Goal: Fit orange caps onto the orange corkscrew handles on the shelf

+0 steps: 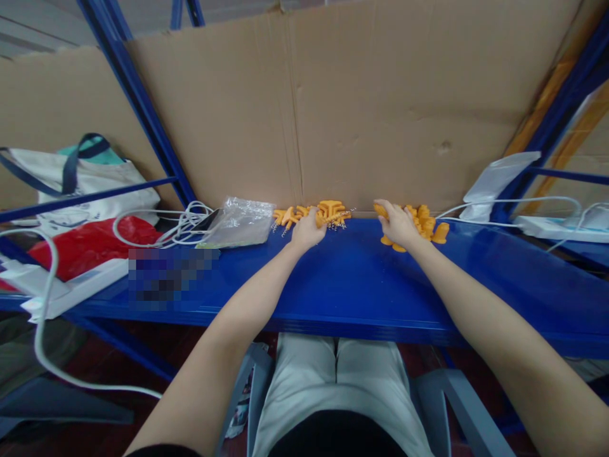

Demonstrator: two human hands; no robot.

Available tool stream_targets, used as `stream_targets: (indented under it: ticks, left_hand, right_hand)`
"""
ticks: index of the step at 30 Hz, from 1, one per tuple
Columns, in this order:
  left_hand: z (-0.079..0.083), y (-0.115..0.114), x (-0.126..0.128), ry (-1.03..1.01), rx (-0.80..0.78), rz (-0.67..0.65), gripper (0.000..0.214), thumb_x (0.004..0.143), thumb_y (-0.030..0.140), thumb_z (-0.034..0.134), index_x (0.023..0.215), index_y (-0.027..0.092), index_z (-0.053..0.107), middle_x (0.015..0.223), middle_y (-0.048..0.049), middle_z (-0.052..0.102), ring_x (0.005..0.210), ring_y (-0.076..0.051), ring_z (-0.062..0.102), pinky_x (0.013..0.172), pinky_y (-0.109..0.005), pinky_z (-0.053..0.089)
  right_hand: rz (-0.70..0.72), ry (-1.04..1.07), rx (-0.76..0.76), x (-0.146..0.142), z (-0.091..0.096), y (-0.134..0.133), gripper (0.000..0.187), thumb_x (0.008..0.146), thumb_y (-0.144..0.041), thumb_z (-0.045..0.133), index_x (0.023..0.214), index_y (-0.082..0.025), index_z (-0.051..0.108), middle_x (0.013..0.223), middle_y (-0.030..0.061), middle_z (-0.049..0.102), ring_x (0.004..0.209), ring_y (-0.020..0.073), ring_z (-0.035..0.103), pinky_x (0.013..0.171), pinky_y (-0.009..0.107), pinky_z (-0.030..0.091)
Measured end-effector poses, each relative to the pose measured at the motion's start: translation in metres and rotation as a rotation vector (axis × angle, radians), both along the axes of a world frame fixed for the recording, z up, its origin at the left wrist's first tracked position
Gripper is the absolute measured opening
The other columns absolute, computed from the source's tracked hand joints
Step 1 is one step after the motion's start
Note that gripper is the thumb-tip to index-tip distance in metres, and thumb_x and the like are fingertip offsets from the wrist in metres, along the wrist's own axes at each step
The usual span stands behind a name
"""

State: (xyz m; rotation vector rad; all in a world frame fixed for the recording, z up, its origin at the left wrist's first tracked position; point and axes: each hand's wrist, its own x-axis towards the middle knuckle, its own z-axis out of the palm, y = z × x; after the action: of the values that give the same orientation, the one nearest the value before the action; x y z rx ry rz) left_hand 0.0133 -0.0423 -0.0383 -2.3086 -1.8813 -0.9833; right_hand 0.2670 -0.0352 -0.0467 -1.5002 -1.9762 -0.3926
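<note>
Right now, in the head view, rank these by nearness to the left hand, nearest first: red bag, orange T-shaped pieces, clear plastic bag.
1. Orange T-shaped pieces, directly at the left hand.
2. Clear plastic bag, to the hand's left.
3. Red bag, at the far left.

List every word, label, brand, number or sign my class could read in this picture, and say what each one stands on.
None can be read.
White cloth tote bag with dark blue handles: dark marks, possibly print, too small and blurred to read.
Brown cardboard sheet: no lettering visible.
Small orange plastic pieces: no readable marks.
Pixelated patch on the left: anything there is unreadable.
</note>
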Motion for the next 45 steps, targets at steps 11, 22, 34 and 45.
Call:
stream_targets:
  ticks: [11, 22, 34, 45]
  left_hand:
    - [0.001, 0.001, -0.002, 0.069, 0.005, -0.033, 0.033, 0.090, 0.029, 0.054, 0.120, 0.018, 0.063, 0.101, -0.0108, 0.072, 0.099, -0.026, 0.068, 0.087, -0.036, 0.053]
    - [0.000, 0.001, 0.000, 0.084, -0.004, -0.038, 0.034, 0.091, 0.032, 0.053, 0.120, 0.018, 0.064, 0.092, -0.0081, 0.072, 0.093, -0.025, 0.069, 0.083, -0.032, 0.052]
    - [-0.002, 0.005, -0.003, 0.131, -0.008, -0.069, 0.032, 0.093, 0.025, 0.051, 0.122, 0.021, 0.064, 0.104, -0.0082, 0.073, 0.102, -0.025, 0.068, 0.090, -0.036, 0.053]
    - [0.005, 0.018, -0.007, 0.354, 0.216, -0.237, 0.046, 0.085, -0.002, 0.039, 0.120, 0.018, 0.061, 0.141, -0.0118, 0.052, 0.114, -0.023, 0.062, 0.095, -0.038, 0.053]
  right_hand:
    - [-0.006, 0.212, 0.022, 0.015, -0.006, 0.012, 0.038, 0.089, -0.037, 0.051, 0.123, -0.022, 0.046, 0.098, 0.0121, 0.070, 0.101, 0.0338, 0.066, 0.089, 0.052, 0.047]
    - [-0.169, -0.046, -0.278, 0.000, 0.002, -0.002, 0.027, 0.091, -0.033, 0.051, 0.115, -0.021, 0.054, 0.108, 0.0120, 0.072, 0.102, 0.0307, 0.066, 0.089, 0.044, 0.045]
    - [-0.291, -0.296, -0.430, -0.011, 0.016, -0.021, 0.043, 0.094, -0.024, 0.039, 0.134, -0.009, 0.046, 0.121, 0.0236, 0.066, 0.115, 0.0353, 0.060, 0.098, 0.049, 0.036]
    - [-0.317, -0.366, -0.344, -0.019, 0.010, -0.023, 0.045, 0.091, -0.019, 0.042, 0.133, -0.005, 0.046, 0.115, 0.0251, 0.068, 0.119, 0.0382, 0.057, 0.101, 0.054, 0.030]
